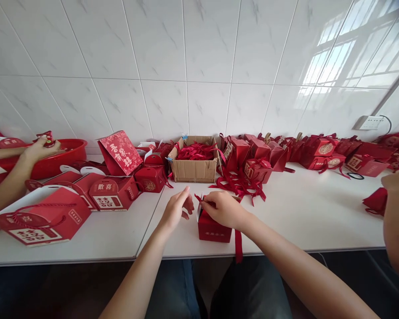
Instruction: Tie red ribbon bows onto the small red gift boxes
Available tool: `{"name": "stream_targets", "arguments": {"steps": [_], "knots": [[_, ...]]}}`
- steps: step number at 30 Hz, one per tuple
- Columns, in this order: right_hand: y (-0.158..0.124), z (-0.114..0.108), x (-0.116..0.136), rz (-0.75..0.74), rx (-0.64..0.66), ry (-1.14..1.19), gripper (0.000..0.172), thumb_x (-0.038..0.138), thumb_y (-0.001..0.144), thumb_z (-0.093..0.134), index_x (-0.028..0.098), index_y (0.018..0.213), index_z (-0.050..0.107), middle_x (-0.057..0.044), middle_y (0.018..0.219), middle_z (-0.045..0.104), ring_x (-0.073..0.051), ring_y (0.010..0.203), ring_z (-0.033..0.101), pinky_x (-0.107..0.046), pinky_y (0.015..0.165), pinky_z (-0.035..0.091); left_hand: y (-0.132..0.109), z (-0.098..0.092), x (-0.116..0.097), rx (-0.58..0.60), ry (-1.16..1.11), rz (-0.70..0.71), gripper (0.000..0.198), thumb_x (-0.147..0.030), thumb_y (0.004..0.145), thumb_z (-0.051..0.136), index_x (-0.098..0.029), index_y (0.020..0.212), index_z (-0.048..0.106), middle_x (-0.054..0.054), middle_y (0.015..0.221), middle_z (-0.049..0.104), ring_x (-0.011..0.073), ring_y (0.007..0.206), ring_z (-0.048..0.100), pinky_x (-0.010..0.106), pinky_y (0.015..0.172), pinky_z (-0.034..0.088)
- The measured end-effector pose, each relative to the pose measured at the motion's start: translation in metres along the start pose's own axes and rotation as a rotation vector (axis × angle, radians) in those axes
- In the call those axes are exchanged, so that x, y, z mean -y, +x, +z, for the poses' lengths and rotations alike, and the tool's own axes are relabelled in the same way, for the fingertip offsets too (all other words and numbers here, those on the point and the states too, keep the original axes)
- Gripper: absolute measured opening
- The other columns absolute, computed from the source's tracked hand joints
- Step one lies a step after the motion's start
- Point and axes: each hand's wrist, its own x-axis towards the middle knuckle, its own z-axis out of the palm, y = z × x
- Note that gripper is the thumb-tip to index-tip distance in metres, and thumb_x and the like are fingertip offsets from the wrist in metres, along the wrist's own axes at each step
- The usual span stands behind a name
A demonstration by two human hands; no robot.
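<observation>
A small red gift box (213, 229) stands on the white table (306, 221) near its front edge. My right hand (223, 208) rests on top of the box, fingers pinched on a red ribbon (238, 244) that hangs over the table edge. My left hand (175, 208) hovers just left of the box, fingers loosely curled with nothing in them, close to the ribbon's end.
A cardboard box of red ribbons (195, 159) stands behind. Finished red boxes (259, 166) line the wall to the right; larger red boxes (41, 217) lie at left. Another person's hand (40, 148) reaches by a red basin (58, 155); a second person's arm (397, 212) is at right.
</observation>
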Motion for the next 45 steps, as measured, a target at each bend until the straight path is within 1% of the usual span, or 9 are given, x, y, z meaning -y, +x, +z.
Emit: {"name": "stream_targets", "arguments": {"steps": [6, 9, 12, 18, 23, 27, 33, 39, 45], "knots": [[0.001, 0.001, 0.0, -0.008, -0.043, 0.043, 0.026, 0.024, 0.09, 0.047, 0.016, 0.07, 0.062, -0.004, 0.071, 0.06, -0.013, 0.067, 0.052, -0.025, 0.062, 0.036, 0.002, 0.011, 0.001, 0.045, 0.051, 0.151, 0.034, -0.046, 0.079, 0.056, -0.017, 0.062, 0.052, -0.004, 0.053, 0.042, 0.0085, 0.05, 0.041, 0.019, 0.048, 0.034], [-0.012, -0.007, -0.01, -0.007, -0.179, 0.187, 0.023, 0.032, 0.091, 0.048, 0.018, 0.096, 0.065, -0.008, 0.099, 0.064, -0.018, 0.094, 0.058, -0.03, 0.083, 0.043, 0.0, 0.006, -0.001, -0.003, -0.028, 0.141, 0.029, -0.044, 0.08, 0.057, -0.017, 0.071, 0.055, -0.002, 0.061, 0.05, 0.0095, 0.058, 0.05, 0.02, 0.055, 0.04], [-0.037, -0.012, -0.033, 0.119, -0.252, 0.34, 0.039, 0.046, 0.087, 0.054, 0.022, 0.117, 0.055, -0.009, 0.12, 0.056, -0.021, 0.109, 0.054, -0.035, 0.09, 0.046, 0.001, -0.013, -0.007, -0.121, -0.275, 0.112, 0.027, -0.042, 0.076, 0.065, -0.018, 0.079, 0.054, -0.001, 0.072, 0.059, 0.0125, 0.071, 0.06, 0.021, 0.062, 0.046], [-0.087, 0.014, -0.075, 0.385, 0.051, 0.671, 0.084, 0.046, 0.067, 0.076, 0.025, 0.137, 0.034, -0.012, 0.133, 0.045, -0.022, 0.102, 0.059, -0.039, 0.086, 0.05, 0.01, -0.057, -0.02, -0.198, -0.831, 0.007, 0.017, -0.028, 0.089, 0.047, -0.017, 0.079, 0.055, 0.003, 0.081, 0.066, 0.0178, 0.087, 0.066, 0.033, 0.076, 0.053], [-0.101, 0.033, -0.076, 0.415, 0.048, 0.887, 0.038, 0.05, 0.082, 0.059, 0.017, 0.101, 0.058, -0.006, 0.093, 0.062, -0.014, 0.071, 0.058, -0.028, 0.065, 0.048, 0.011, -0.081, -0.007, -0.188, -1.076, -0.116, 0.032, -0.01, 0.093, 0.027, -0.014, 0.068, 0.046, -0.004, 0.053, 0.045, 0.0046, 0.048, 0.051, 0.017, 0.054, 0.049], [-0.105, 0.022, -0.082, 0.488, 0.0, 0.91, 0.042, 0.055, 0.084, 0.053, 0.016, 0.071, 0.053, 0.002, 0.06, 0.051, -0.008, 0.05, 0.041, -0.022, 0.048, 0.03, 0.013, -0.096, 0.012, -0.155, -0.99, -0.131, 0.032, -0.01, 0.094, 0.027, -0.014, 0.067, 0.043, -0.006, 0.047, 0.035, 0.0036, 0.035, 0.034, 0.014, 0.033, 0.028], [-0.105, 0.004, -0.096, 0.466, -0.145, 1.268, 0.045, 0.049, 0.081, 0.063, 0.015, 0.056, 0.044, 0.003, 0.056, 0.041, -0.007, 0.051, 0.034, -0.024, 0.051, 0.026, 0.02, -0.099, 0.024, -0.145, -0.939, -0.142, 0.032, -0.01, 0.093, 0.028, -0.014, 0.065, 0.043, -0.006, 0.045, 0.032, 0.005, 0.034, 0.032, 0.016, 0.033, 0.026], [-0.094, -0.014, -0.092, 0.506, -0.383, 1.396, 0.043, 0.043, 0.073, 0.072, 0.016, 0.054, 0.045, 0.001, 0.062, 0.045, -0.011, 0.064, 0.046, -0.023, 0.058, 0.039, 0.023, -0.093, 0.002, -0.079, -0.939, -0.068, 0.03, -0.011, 0.092, 0.03, -0.015, 0.065, 0.042, -0.006, 0.045, 0.032, 0.0051, 0.036, 0.032, 0.016, 0.035, 0.026], [-0.063, -0.054, -0.071, 0.306, -0.521, 1.33, 0.038, 0.041, 0.071, 0.074, 0.016, 0.052, 0.053, -0.002, 0.067, 0.054, -0.012, 0.065, 0.051, -0.024, 0.056, 0.042, 0.027, -0.076, -0.05, 0.023, -0.878, 0.072, 0.029, -0.014, 0.09, 0.036, -0.016, 0.062, 0.04, -0.006, 0.046, 0.031, 0.0055, 0.038, 0.03, 0.017, 0.038, 0.026]]}}
